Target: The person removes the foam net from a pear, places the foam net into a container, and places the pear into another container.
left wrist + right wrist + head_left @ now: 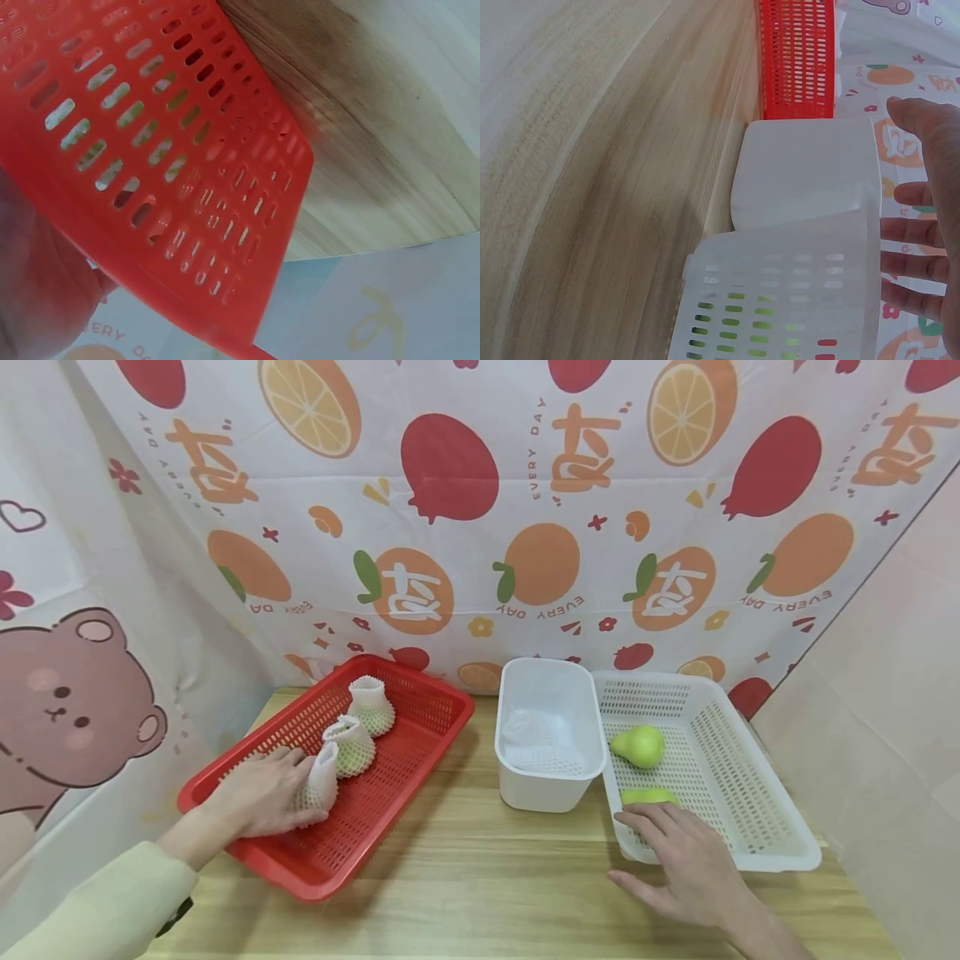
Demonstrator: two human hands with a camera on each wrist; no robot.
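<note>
My left hand (266,789) reaches into the red basket (375,839), its thumb and fingers around the nearest pear in a white foam net (321,781). Two more net-wrapped pears, a middle one (351,747) and a far one (372,706), sit in a row beyond it. Over the near rim of the white basket (720,760), my right hand (682,860) has its fingers spread and relaxed, just at a bare green pear (648,796) that they partly cover. Another bare pear (640,746) lies farther back in that basket.
Between the baskets stands a deep white bin (551,785) with white foam netting (551,760) inside. All three containers rest on a wooden table (450,877). A fruit-print cloth (480,527) hangs behind, and a pale wall (877,693) rises at the right.
</note>
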